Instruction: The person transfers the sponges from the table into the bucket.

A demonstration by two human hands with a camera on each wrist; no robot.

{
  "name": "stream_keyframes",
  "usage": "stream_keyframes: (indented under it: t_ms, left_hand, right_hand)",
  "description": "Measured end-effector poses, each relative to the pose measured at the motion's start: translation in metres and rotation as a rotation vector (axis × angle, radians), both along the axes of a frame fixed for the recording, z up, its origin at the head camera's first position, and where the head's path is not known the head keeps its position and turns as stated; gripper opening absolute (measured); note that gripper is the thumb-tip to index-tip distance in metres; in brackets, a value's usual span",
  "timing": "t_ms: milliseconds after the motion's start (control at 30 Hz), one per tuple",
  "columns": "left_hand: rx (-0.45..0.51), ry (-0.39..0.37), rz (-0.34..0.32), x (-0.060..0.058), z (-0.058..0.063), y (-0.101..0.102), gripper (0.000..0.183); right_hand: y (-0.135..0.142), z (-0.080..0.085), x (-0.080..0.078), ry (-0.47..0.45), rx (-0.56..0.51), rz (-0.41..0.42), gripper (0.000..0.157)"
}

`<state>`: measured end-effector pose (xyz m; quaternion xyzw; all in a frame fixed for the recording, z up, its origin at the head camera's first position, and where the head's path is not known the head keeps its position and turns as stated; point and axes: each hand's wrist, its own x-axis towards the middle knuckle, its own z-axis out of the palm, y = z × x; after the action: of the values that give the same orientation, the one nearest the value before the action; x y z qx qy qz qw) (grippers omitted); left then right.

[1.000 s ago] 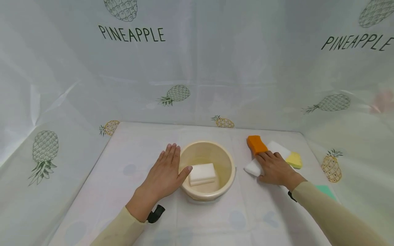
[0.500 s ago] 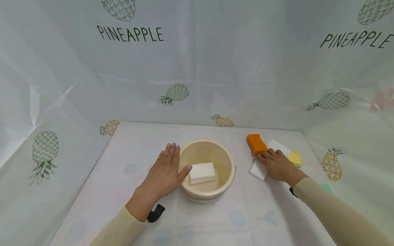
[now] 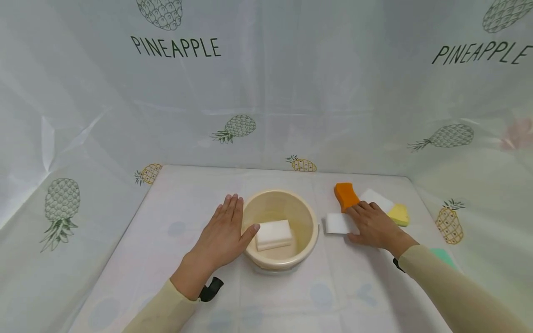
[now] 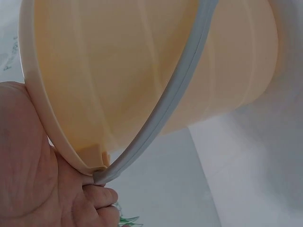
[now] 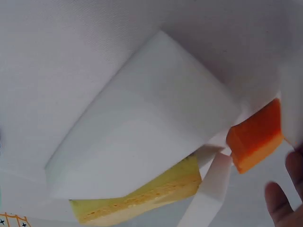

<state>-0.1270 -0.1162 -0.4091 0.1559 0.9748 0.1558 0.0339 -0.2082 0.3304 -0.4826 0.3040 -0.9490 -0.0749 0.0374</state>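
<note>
Cream-coloured plastic bucket (image 3: 280,265), round and open-topped, stands upright at centre on a pale, faintly patterned cloth (image 3: 266,307). Left hand (image 3: 222,233): fingers straight and together, thumb spread over the bucket's left rim; the hand lies against the rim and grips nothing. Right hand (image 3: 374,227): partly closed, fingers on the far side and thumb on the near side of a white rectangular sponge block (image 3: 336,224), which is pinched and projects toward the bucket. An orange notched sponge (image 3: 345,196) sits just beyond it. Behind the right hand lie a second white block (image 3: 376,200) and a yellow sponge (image 3: 399,214). A thick white slab (image 3: 272,235) rests inside the bucket. The grey curved handle (image 4: 173,94) hangs along the bucket's outer wall.
</note>
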Motion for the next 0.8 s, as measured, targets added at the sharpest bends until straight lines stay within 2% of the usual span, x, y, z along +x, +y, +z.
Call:
stream_keyframes:
  t_ms: [167, 300, 633, 800]
  left_hand:
    - [0.0, -0.001, 0.005, 0.0, 0.0, 0.0, 0.089]
    - [-0.023, 0.02, 0.002, 0.0, 0.001, 0.0, 0.085]
    - [-0.058, 0.041, -0.012, -0.001, 0.004, -0.002, 0.086]
    - [-0.065, 0.052, -0.019, -0.002, 0.003, -0.003, 0.086]
  right_hand:
    - [-0.002, 0.004, -0.005, 0.2, -0.071, 0.048, 0.068]
    - [-0.003, 0.009, -0.01, 0.298, -0.107, 0.079, 0.068]
    - [-0.016, 0.025, -0.015, 0.357, -0.143, 0.088, 0.064]
    - [-0.028, 0.036, -0.017, 0.405, -0.21, 0.115, 0.059]
